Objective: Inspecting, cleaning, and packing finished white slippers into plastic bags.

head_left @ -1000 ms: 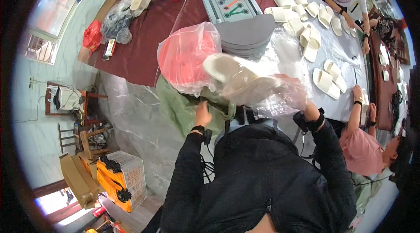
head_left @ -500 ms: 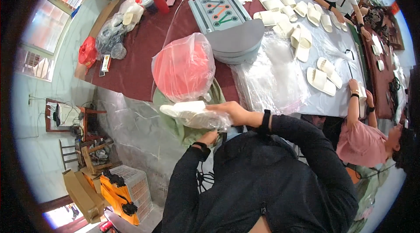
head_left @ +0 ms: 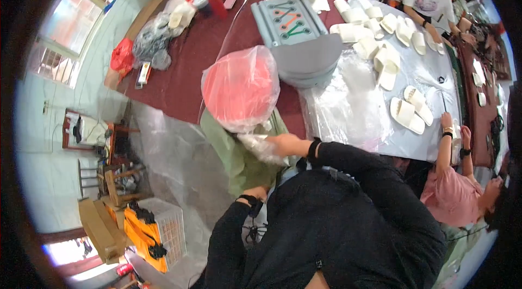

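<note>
My right hand [head_left: 285, 145] is closed on a clear plastic bag [head_left: 261, 149], at the near edge of the table. A sliver of a white slipper shows in the bag; the rest is hidden. Below and behind it hangs a green sack [head_left: 231, 161], its mouth towards me. My left hand [head_left: 256, 193] is lower, closed at the sack's near edge, with its fingertips mostly hidden. Just beyond my right hand, a round red stool seat [head_left: 239, 88] wrapped in clear plastic stands at the table edge.
A grey folding stool [head_left: 307, 52] stands on the dark red table [head_left: 201, 66]. Flat clear bags [head_left: 348, 104] and several white slippers [head_left: 408, 110] lie to the right. Co-workers sit at the right and far side. A crate [head_left: 171, 229] and cardboard [head_left: 100, 229] stand at lower left.
The bagged slipper has dropped towards the green sack and is now mostly out of sight. My left hand has moved nearer me, the sack's edge with it. The whole view has shifted slightly.
</note>
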### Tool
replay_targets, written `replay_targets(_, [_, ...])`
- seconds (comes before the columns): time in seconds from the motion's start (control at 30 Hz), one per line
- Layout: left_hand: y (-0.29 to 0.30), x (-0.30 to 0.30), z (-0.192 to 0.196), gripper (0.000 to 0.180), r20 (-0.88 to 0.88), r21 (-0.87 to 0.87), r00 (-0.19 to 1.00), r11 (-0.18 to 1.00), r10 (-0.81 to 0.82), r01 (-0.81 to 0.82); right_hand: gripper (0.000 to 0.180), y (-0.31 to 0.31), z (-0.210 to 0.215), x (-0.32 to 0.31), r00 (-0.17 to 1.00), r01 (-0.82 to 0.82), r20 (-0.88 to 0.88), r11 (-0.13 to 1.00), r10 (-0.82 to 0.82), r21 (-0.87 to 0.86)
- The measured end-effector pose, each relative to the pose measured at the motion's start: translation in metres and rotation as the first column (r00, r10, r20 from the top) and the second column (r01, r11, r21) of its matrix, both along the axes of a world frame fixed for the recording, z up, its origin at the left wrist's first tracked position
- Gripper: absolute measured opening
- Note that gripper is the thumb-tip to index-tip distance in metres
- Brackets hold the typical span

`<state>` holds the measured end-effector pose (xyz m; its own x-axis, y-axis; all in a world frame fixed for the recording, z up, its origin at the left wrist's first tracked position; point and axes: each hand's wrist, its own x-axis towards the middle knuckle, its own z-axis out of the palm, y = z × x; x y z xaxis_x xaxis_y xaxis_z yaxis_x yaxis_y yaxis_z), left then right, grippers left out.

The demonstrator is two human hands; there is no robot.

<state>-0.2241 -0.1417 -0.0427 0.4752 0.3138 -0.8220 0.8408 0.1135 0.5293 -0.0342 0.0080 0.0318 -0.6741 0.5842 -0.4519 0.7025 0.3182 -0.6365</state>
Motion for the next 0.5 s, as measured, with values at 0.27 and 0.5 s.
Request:
replay_targets(0.27, [-0.01, -0.02, -0.027, 0.036, -0.007, 0.215, 0.993, 0.97, -0.116, 0.115, 0.079, -0.014, -0.032, -0.008, 0.962, -0.27, -0.041, 0.962, 0.268, -0.031])
replay_targets(0.5, [0.053, 0.007, 0.011, 0.033, -0.023, 0.205, 0.99, 0.969, -0.138, 0.139, 0.047, -0.004, -0.095, 0.07, 0.994, 0.017, -0.102, 0.997, -0.024, -0.074])
